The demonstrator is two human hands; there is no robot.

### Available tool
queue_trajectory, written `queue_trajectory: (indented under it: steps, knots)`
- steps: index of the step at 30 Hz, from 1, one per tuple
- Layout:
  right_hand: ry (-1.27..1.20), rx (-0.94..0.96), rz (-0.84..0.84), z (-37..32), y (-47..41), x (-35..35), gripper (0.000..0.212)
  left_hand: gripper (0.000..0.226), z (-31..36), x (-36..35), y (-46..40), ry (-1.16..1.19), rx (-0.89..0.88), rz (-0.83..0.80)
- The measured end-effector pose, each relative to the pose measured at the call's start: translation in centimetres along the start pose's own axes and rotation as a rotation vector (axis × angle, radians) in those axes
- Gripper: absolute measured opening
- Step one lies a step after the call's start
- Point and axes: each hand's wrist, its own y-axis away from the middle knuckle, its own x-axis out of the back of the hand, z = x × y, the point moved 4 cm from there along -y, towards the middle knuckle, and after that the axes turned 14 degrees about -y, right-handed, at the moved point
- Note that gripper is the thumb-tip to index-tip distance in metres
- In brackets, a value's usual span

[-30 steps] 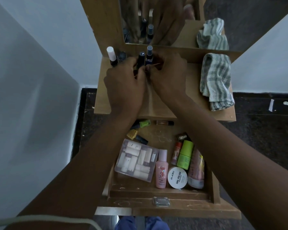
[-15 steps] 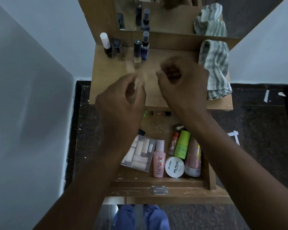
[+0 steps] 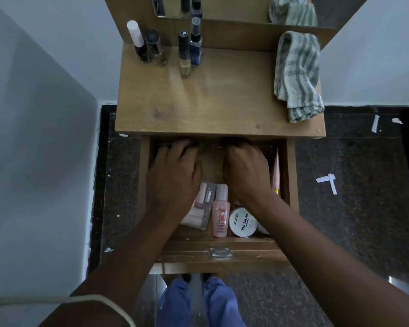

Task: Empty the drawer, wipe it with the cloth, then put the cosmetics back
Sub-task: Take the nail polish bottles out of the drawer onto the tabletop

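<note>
The wooden drawer (image 3: pixel 222 256) is pulled out below the table top (image 3: pixel 217 102). Both hands reach into its back part. My left hand (image 3: pixel 175 171) and my right hand (image 3: pixel 246 168) lie palm down, and their fingertips are lost in the shadow under the top. Whether they grip anything is hidden. Near the front of the drawer lie a clear box of nail tips (image 3: pixel 201 213), a pink bottle (image 3: pixel 220 212) and a white nail polish jar (image 3: pixel 243 221). A pink tube (image 3: pixel 276 171) leans on the right wall. The striped cloth (image 3: pixel 296 74) lies on the top at the right.
Several nail polish bottles stand at the back left of the top: a white-capped one (image 3: pixel 137 41), a dark one (image 3: pixel 155 48), a yellowish one (image 3: pixel 184 55) and a blue one (image 3: pixel 196 43). A mirror (image 3: pixel 222 5) rises behind them. A wall stands close on the left; dark floor surrounds the table.
Both hands let go of the bottles at the back of the top, drew back and dropped into the rear of the drawer. The green and small bottles there are now covered.
</note>
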Motion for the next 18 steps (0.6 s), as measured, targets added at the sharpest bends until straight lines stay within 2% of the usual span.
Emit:
queue_trajectory:
  steps: [10,14,18]
  knots:
    - [0.109,-0.063,-0.041,-0.7,0.5,-0.5,0.012,0.035,-0.7,-1.8,-1.4,-0.166,0.062,-0.146]
    - [0.141,-0.077,-0.030,-0.5,0.7,-0.6,0.011,0.028,-1.1,-2.1,-1.2,-0.209,0.035,-0.125]
    - [0.089,-0.024,0.061,-1.1,1.5,0.3,0.008,0.017,-0.9,-1.0,-0.5,-0.141,0.014,-0.057]
